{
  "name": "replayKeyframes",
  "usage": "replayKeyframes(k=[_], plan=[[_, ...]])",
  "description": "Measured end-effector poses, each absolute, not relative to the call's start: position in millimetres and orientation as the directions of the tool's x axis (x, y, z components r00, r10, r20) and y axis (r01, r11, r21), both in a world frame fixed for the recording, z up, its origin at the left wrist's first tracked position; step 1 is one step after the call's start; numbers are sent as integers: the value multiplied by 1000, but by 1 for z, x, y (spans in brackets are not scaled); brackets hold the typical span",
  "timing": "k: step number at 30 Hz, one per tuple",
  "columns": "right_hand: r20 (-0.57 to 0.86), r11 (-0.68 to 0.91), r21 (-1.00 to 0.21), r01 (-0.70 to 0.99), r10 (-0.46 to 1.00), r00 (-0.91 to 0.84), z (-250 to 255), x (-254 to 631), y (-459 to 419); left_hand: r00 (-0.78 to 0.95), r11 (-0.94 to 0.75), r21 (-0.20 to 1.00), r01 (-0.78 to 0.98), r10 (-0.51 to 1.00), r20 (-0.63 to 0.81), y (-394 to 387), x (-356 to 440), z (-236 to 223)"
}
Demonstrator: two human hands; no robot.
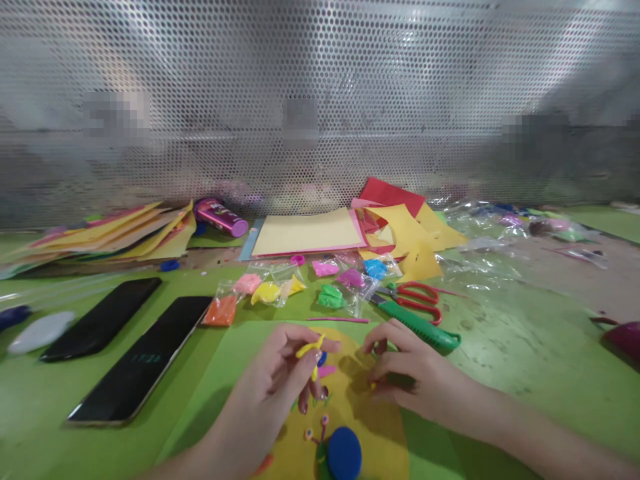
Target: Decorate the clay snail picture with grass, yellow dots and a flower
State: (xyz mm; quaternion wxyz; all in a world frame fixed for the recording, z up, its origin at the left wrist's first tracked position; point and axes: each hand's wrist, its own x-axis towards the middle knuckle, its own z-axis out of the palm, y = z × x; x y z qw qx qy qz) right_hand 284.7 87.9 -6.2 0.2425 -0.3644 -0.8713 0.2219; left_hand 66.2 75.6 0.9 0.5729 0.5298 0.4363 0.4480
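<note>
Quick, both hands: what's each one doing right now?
Left hand: closed, pinching a thin yellow strip.
Right hand: fingers curled over the yellow paper; whether it grips anything, I can't tell.

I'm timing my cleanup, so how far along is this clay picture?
The blue disc and the green piece with two eye-tipped stalks already look set on the yellow paper. The left hand pinches a yellow strip; whether the right hand holds anything is unclear. Placing that strip is probably left. The bagged green clay may be for more parts, but nothing here settles how many remain.
</note>
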Motion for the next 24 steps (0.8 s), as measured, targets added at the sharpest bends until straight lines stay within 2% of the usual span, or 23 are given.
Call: replayKeyframes(k=[5, 11, 14, 16, 19, 22, 24], plan=[[221, 636, -535, 556, 740, -635, -2, 284, 86, 235, 13, 1000, -15, 972, -9, 76, 66, -2], [276, 747, -337, 573, 660, -698, -5, 285, 89, 280, 31, 999, -44, 960, -17, 76, 66, -2], [250, 779, -237, 580, 626, -739, -10, 286, 90, 297, 45, 999, -19, 954, -37, 75, 66, 0], [224, 777, -216, 592, 629, -744, -9, 286, 90, 311, 62, 998, -9, 949, -56, 74, 66, 1], [189, 746, -257, 614, 662, -726, -4, 286, 89, 319, 88, 996, 2, 944, -84, 75, 66, 0], [167, 698, -356, 621, 701, -693, 3, 287, 89, 317, 94, 996, -9, 945, -86, 75, 67, -2], [207, 675, -434, 597, 719, -663, 7, 289, 90, 328, 104, 994, -29, 941, -88, 76, 67, -4]])
